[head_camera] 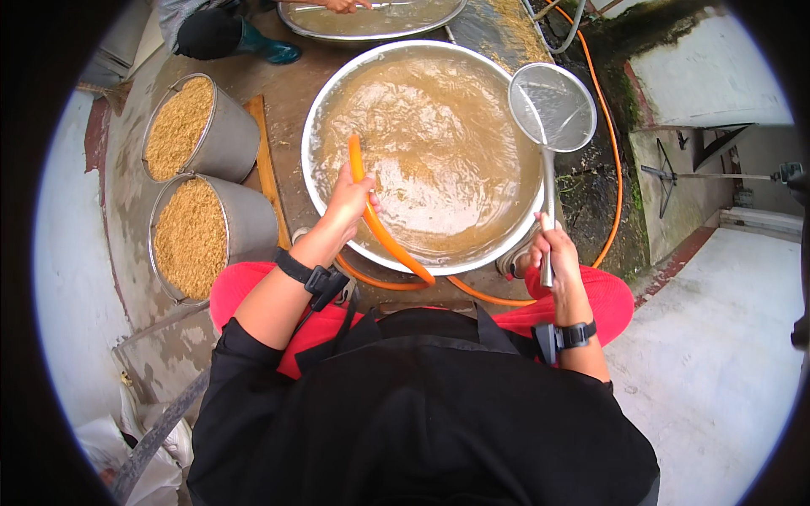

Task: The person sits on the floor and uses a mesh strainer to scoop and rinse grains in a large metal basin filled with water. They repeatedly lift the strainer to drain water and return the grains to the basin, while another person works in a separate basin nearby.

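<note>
My left hand (350, 197) grips an orange hose (392, 243) near its end, which points over a wide metal basin (308, 148). Cloudy brown water (436, 152) fills the basin, its surface rippled and glinting. Over by the basin's right rim, my right hand (557, 248) is closed around the handle of a round mesh skimmer (552, 107). The skimmer's mesh head is raised beside the far right rim and looks bare. From my left hand the hose bends down past the near rim and runs along the ground in front of me.
Two metal buckets (243, 142) of golden husk-like grains (191, 237) lean at the left, beside a wooden plank (267, 177). Beyond my basin, a co-worker's hand (345, 6) is over a second basin (380, 31); a green rubber boot (269, 45) stands nearby. White sacks (152, 455) lie at lower left.
</note>
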`<state>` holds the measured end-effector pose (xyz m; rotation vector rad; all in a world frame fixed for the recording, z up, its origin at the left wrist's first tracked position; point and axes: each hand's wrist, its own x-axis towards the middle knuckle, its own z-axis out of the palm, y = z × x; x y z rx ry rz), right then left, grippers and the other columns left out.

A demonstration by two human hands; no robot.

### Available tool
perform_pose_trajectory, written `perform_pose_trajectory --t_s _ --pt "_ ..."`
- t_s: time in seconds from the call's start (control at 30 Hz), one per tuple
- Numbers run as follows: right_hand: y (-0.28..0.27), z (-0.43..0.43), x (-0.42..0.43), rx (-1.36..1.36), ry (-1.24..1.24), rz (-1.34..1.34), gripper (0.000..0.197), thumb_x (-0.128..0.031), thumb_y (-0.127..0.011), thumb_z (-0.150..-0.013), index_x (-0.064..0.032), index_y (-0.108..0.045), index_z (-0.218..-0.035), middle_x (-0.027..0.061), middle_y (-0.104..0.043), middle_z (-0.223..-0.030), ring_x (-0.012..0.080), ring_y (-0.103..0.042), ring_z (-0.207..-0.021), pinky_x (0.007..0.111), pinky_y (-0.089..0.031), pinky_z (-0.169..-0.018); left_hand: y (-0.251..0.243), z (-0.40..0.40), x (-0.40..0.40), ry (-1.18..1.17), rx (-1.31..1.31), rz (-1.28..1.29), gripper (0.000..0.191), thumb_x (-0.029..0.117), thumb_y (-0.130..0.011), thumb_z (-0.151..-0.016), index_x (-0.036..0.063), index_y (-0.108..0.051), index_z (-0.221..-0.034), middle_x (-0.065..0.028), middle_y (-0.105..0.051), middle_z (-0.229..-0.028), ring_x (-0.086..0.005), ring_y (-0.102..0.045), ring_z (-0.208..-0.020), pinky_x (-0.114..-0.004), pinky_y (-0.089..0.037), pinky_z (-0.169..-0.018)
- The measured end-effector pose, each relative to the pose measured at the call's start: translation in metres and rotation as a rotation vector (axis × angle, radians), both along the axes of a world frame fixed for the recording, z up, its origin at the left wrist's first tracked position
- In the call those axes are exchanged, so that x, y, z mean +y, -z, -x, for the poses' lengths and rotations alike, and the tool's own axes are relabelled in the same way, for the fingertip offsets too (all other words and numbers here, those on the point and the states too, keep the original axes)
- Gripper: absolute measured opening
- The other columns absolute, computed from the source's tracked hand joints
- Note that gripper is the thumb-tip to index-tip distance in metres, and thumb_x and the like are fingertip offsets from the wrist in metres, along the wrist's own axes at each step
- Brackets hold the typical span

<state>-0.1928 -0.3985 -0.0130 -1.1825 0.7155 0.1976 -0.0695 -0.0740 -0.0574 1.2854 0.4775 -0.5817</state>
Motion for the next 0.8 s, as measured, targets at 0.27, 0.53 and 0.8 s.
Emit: perform_pose_trajectory --t_s 0.27,0.53,0.8 --pt "-0.068 0.077 -0.002 0.32 -0.271 -0.685 0.041 -0.033 -0.035 -0.102 0.0026 -0.046 -0.119 0.0011 -0.042 -0.05 0.0109 -0.038 -0.033 0.024 -0.03 -0.03 0.005 -0.008 -0.004 0.016 0.002 -0.013 0.044 0.005 -0.045 -0.094 0.0101 -0.027 -0.134 -0.006 -0.046 -0.089 -0.0132 -0.048 -0.06 -0.03 -0.049 -0.055" --pt "-0.047 0.094 -0.009 0.482 -0.1 -0.829 0.045 -0.038 -0.037 -0.101 -0.0001 -0.045 -0.124 0.0006 -0.043 -0.053 0.0089 -0.04 -0.034 0.021 -0.034 -0.029 0.011 -0.009 -0.002 0.032 0.001 -0.003 0.043 0.007 -0.046 -0.095 0.0115 -0.03 -0.134 -0.0051 -0.047 -0.088 -0.0129 -0.049 -0.061 -0.03 -0.05 -0.056" --pt "-0.005 -0.014 -0.044 0.447 -0.146 -0.35 0.033 -0.034 -0.045 -0.099 -0.003 -0.05 -0.107 -0.0068 -0.039 -0.051 0.0036 -0.038 -0.038 0.018 -0.026 -0.029 0.008 -0.008 -0.003 0.031 -0.001 -0.015 0.046 0.009 -0.046 -0.096 0.0139 -0.028 -0.138 -0.0042 -0.047 -0.087 -0.0123 -0.049 -0.061 -0.03 -0.05 -0.058"
